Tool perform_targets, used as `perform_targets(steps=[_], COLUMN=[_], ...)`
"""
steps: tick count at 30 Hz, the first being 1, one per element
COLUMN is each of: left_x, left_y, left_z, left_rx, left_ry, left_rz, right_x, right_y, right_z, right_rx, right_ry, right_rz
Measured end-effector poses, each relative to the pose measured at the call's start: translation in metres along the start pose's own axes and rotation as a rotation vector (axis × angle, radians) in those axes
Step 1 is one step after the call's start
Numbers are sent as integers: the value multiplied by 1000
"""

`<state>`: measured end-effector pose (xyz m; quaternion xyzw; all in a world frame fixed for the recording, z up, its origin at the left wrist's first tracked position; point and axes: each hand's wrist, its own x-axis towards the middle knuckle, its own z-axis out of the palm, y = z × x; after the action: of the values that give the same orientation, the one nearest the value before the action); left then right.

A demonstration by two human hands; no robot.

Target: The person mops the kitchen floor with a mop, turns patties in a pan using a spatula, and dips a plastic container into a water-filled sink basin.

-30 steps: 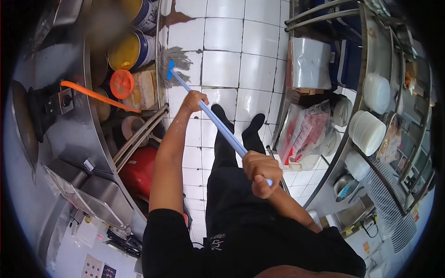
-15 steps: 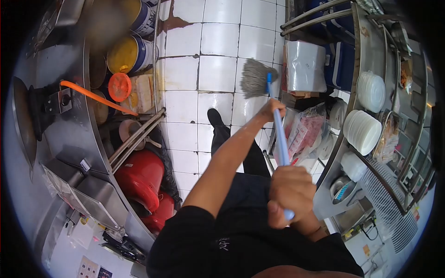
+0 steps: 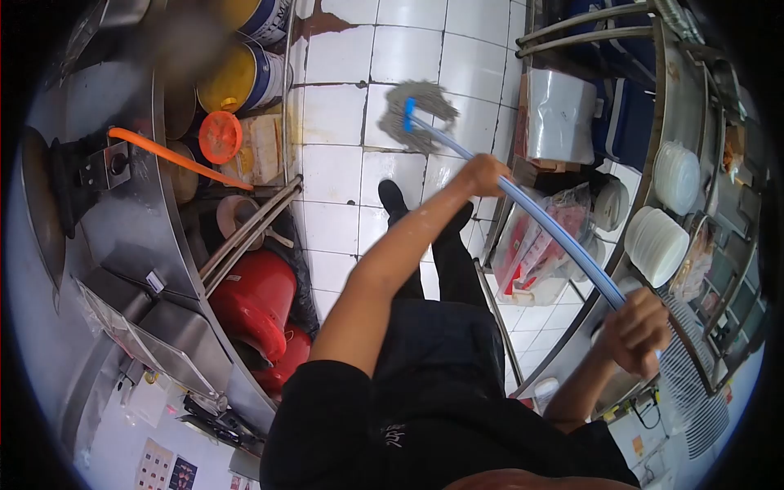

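A mop (image 3: pixel 563 237) with a light blue handle slants from the lower right up toward the middle of the floor. Its grey string head (image 3: pixel 437 106) lies spread on the white tiles (image 3: pixel 331 171), joined to the handle by a bright blue clamp. My left hand (image 3: pixel 485 175) is closed round the handle's lower half. Near the top end, my right hand (image 3: pixel 635 333) grips the same handle in a fist, beside the metal shelf on the right. My dark shoes stand on the tiles just below the mop head.
Along the left run a steel counter (image 3: pixel 175 237), a red bucket (image 3: pixel 257 298), paint-style tins (image 3: pixel 233 77) and an orange hose (image 3: pixel 180 159). At right, a plastic-wrapped box (image 3: pixel 559 116), a clear bag (image 3: pixel 539 237) and stacked white containers (image 3: pixel 656 245) border the narrow aisle.
The mop head has swung left across the tiles. My right hand has moved right with the handle's top end, so the handle slants more. A second shoe now shows.
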<state>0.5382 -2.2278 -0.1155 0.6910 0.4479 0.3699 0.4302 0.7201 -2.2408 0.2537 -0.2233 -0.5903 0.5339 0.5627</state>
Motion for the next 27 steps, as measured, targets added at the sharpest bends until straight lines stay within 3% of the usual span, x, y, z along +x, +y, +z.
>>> perform_targets(steps=[2,3,4,7,8,9,12,16,18,20,25,26,27], left_x=[-35,-50,-69,-122,-140,-154,-165,-130,-99,-60,5,16,22], left_y=[-17,-24,-50,-80,-92,-103,-102,-83,-58,-18,11,15,18], left_z=[-36,-58,-67,-127,-143,-156,-174,-133,-106,-73,39,57,73], left_rx=[80,154,221,182,226,274,401,191,251,79,-171,-272,-396], left_ry=[-18,-32,-29,-7,-32,-57,-95,60,160,306,343,298,213], left_rz=[-67,-113,-80,-61,-85,-107,-186,-91,22,45,226,233,97], right_x=[-18,-29,-36,-77,-109,-103,-105,-64,-31,-4,21,24,20], right_y=[34,46,56,102,110,116,120,73,39,6,-29,-26,-17], right_z=[21,27,48,95,102,111,128,109,98,95,95,94,92], right_rx=[-30,100,-38,125,-86,117,127,89,27,-45,-268,-340,-356], right_ry=[145,118,200,173,213,29,15,5,-95,-185,-357,-390,-402], right_rz=[-49,16,38,1,77,100,138,165,164,156,166,187,167])
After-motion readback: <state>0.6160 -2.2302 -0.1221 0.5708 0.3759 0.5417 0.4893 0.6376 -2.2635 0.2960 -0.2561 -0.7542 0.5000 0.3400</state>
